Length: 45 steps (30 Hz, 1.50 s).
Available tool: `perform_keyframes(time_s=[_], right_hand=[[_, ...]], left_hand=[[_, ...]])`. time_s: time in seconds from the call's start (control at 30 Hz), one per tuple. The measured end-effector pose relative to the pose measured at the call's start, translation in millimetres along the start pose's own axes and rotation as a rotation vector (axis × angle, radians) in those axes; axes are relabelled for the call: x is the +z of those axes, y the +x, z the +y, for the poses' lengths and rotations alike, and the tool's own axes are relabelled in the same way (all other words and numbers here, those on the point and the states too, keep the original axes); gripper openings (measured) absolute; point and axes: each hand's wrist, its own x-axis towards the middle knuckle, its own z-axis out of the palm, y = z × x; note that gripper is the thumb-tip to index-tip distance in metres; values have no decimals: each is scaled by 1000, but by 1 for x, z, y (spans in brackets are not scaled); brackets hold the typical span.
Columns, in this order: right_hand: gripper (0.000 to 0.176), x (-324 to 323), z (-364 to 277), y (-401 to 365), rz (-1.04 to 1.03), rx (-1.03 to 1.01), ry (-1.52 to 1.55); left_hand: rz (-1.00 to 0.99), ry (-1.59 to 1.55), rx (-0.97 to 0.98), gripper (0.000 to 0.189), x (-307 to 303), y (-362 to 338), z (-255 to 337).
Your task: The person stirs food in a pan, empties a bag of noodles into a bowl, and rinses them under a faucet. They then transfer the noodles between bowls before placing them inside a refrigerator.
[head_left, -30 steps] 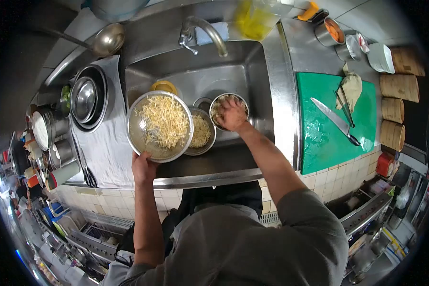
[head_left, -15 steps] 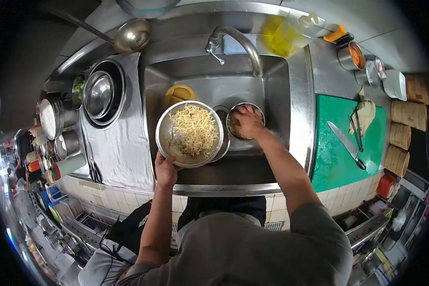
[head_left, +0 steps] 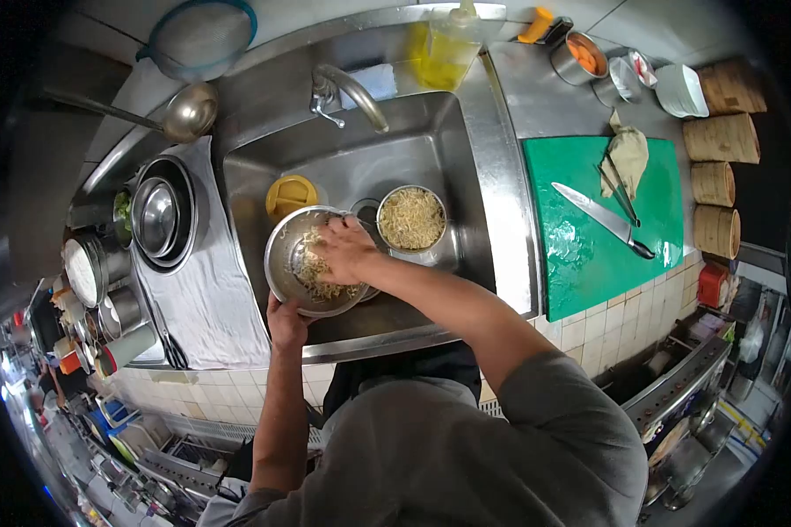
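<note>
A metal mixing bowl [head_left: 277, 250] is tilted inside the sink, with pale bean sprouts [head_left: 309, 263] at its bottom. My left hand [head_left: 287, 323] grips the bowl's near rim, thumb and fingers closed on it. Inside the bowl, my right hand [head_left: 347, 253] lies over the sprouts with its fingers apart; the fingertips are partly hidden. Just right of the bowl stands a round metal pot [head_left: 446, 224] filled with more bean sprouts. A yellow round lid-like object [head_left: 290, 193] sits behind the bowl in the sink [head_left: 466, 263].
A faucet [head_left: 351, 88] arches over the sink's back edge. To the right, a knife [head_left: 593, 213] and tongs [head_left: 621, 198] lie on a green cutting board [head_left: 571, 272]. Nested bowls [head_left: 163, 215] rest on a white cloth [head_left: 211, 307] at the left, near a ladle [head_left: 191, 112].
My right hand has moved left from the pot into the bowl. The bowl's pile is smaller, and sprouts now show filling the pot. The camera view has shifted and turned.
</note>
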Motion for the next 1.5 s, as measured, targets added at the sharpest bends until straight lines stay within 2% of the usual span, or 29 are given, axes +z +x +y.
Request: perform_keyframes(time_s=[0.07, 0.1, 0.17, 0.2, 0.23, 0.27, 0.33, 0.47, 0.5, 0.53, 0.57, 0.6, 0.63, 0.7, 0.77, 0.83, 0.87, 0.9, 0.97, 1.0, 1.07, 1.17, 1.23, 1.3, 1.4, 1.43, 1.47, 1.5], right_hand=[[90, 7, -4, -20, -17, 131, 42], [90, 7, -5, -25, -19, 123, 38], [89, 5, -13, -32, 53, 311, 299], [82, -5, -19, -38, 72, 348, 375], [82, 2, -19, -41, 72, 344, 375], [76, 15, -15, -43, 68, 329, 333], [64, 31, -10, -47, 112, 325, 287], [57, 75, 13, -38, 203, 306, 298], [57, 75, 12, -38, 202, 319, 301], [53, 67, 11, -36, 290, 361, 413], [48, 58, 13, -33, 378, 399, 523], [46, 45, 18, -31, 342, 409, 667], [46, 32, 18, -34, 342, 411, 667], [44, 7, 20, -40, 564, 346, 669], [44, 3, 31, -44, 584, 376, 671], [49, 1, 50, -51, 662, 419, 523], [43, 2, 60, -54, 669, 460, 470], [43, 10, 69, -58, 667, 460, 470], [43, 34, 92, -58, 444, 585, 143], [43, 51, 101, -57, 443, 581, 144], [45, 82, 114, -52, 158, 648, -79], [49, 88, 124, -36, 74, 657, -36], [47, 71, 126, -30, 75, 643, -34], [49, 62, 113, -33, -57, 702, -2], [53, 39, 100, -51, 14, 645, 35], [55, 23, 91, -61, 74, 634, 43], [45, 18, 82, -72, 298, 565, 10], [45, 11, 74, -73, 301, 560, 12]], left_hand=[[-2, -38, -38, 45, 5, 2, -6], [-4, -76, -68, 45, 10, 5, -10], [4, -46, -74, 46, 12, 8, -21], [-48, -72, -60, 45, 14, 11, -25], [-104, -98, -49, 45, 16, 11, -30], [-44, -146, -80, 43, 19, 8, -36], [-66, -110, -54, 42, 23, 6, -45], [-19, -45, -72, 41, 22, 10, -55], [-27, 2, -112, 42, 19, 9, -54], [-33, 6, -120, 42, 16, 11, -53], [-38, 79, -47, 42, 14, 17, -50], [-39, 152, 24, 43, 11, 20, -48], [-40, 151, 23, 43, 10, 24, -45], [9, 129, 111, 43, 13, 35, -36], [45, 127, 102, 43, 12, 35, -26], [57, 126, 113, 41, -1, 35, -20], [77, 139, 108, 40, -17, 39, -24], [79, 139, 107, 40, -21, 33, -21], [115, 79, 61, 42, -21, 23, -8], [144, 64, 71, 47, -19, 19, -6], [147, 55, 54, 49, -10, 8, 4], [140, 136, 18, 52, -13, -2, 15], [131, 40, 20, 51, -5, 0, 17], [138, 5, 18, 50, -4, -6, 14], [96, -42, 47, 48, -2, -8, 13], [42, -49, 62, 46, 0, -7, 13], [76, -7, 42, 42, 2, -4, 12], [78, -6, 47, 42, 5, -5, 11]])
